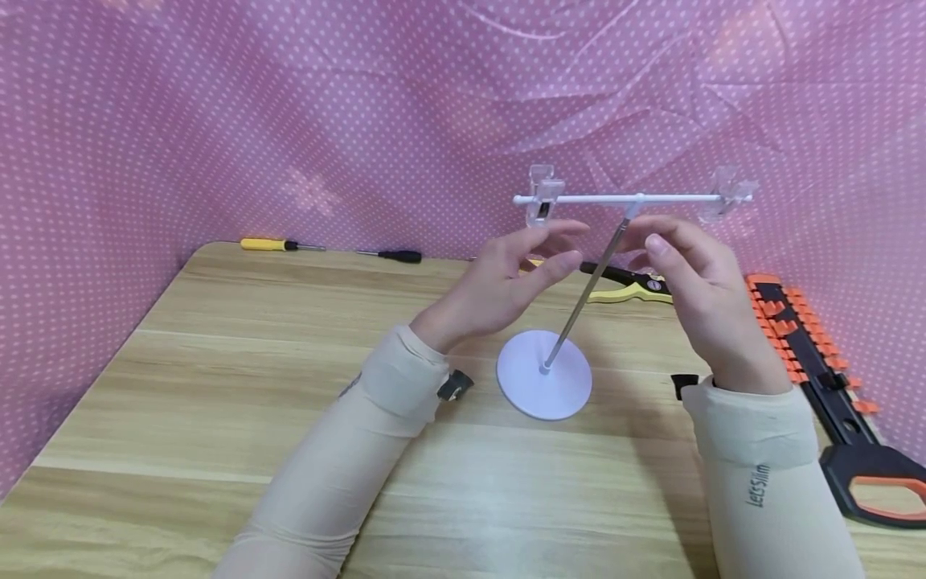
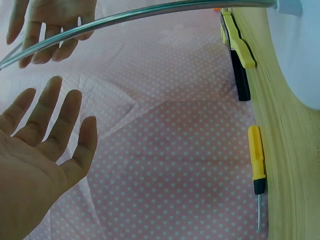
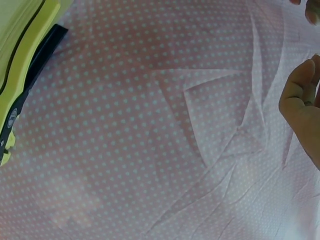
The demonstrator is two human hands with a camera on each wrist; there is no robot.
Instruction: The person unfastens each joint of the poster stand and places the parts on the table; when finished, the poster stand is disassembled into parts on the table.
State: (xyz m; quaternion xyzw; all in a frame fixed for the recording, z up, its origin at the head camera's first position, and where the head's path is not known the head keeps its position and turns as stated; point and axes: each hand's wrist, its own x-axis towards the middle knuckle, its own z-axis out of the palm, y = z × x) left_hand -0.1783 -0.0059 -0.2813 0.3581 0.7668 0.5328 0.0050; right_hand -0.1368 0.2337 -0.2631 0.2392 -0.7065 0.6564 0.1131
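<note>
A white display stand with a round base (image 1: 521,386), a thin metal pole (image 1: 595,277) and a white crossbar (image 1: 673,198) stands upright on the table. Clear plastic clips (image 1: 544,197) sit near both ends of the bar. My left hand (image 1: 510,277) is held left of the pole, below the left clip, with relaxed fingers spread and nothing in them, as the left wrist view also shows (image 2: 45,155). On the pole's other side hovers my right hand (image 1: 698,277), fingers loosely bent. It holds nothing that I can see; whether its fingertips touch the pole is unclear.
Along the table's back edge lie a yellow screwdriver (image 1: 264,244), a black screwdriver (image 1: 399,256) and yellow-and-black pliers (image 1: 629,288). A black tool with orange clips (image 1: 803,346) and a looped handle lies at the right. Pink dotted cloth (image 1: 362,121) hangs behind.
</note>
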